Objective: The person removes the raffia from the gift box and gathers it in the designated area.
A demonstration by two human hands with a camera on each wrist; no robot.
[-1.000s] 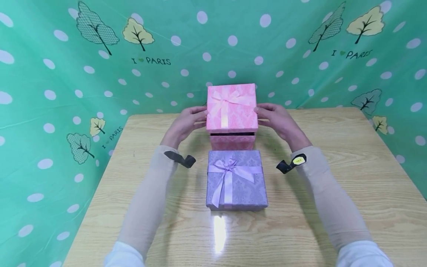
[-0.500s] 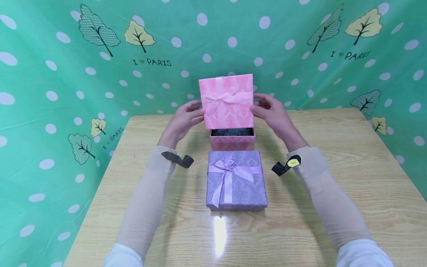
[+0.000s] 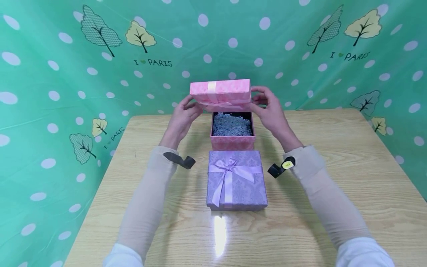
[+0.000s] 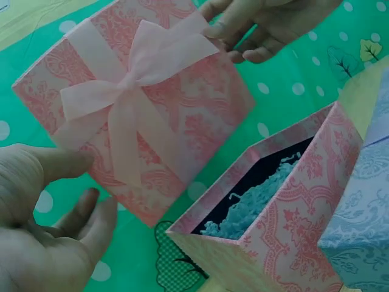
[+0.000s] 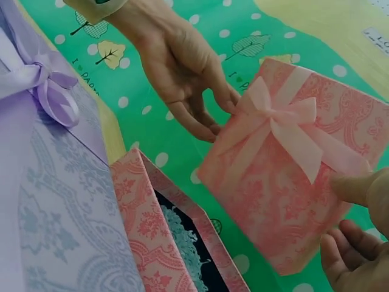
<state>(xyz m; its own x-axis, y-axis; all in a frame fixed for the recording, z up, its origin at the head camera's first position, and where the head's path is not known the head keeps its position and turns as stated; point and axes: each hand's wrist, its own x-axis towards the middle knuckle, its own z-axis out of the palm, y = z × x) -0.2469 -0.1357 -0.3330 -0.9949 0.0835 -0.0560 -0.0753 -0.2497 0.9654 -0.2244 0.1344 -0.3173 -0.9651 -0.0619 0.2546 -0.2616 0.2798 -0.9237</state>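
A pink patterned lid with a pale ribbon bow (image 3: pixel 230 87) is raised above the pink gift box (image 3: pixel 232 143), its top face tilted forward. My left hand (image 3: pixel 181 120) pinches the lid's left edge, thumb at the front. At the opposite edge my right hand (image 3: pixel 271 113) holds it between thumb and fingers. The box's mouth is uncovered, and blue-grey shredded paper (image 3: pixel 231 125) lies inside over a dark lining. In the left wrist view the lid (image 4: pixel 182 115) hangs beyond the box. Whatever may lie beneath the shreds is hidden.
A purple gift box (image 3: pixel 250 191) with a lilac bow, its lid on, stands directly in front of the pink box. Both stand on a wooden table (image 3: pixel 140 193). A green dotted cloth (image 3: pixel 186 33) hangs behind and along the sides.
Both hands have lifted the pink lid off its box and tipped it, shifting it slightly left. The shredded paper has come into view. The purple box has stayed in place.
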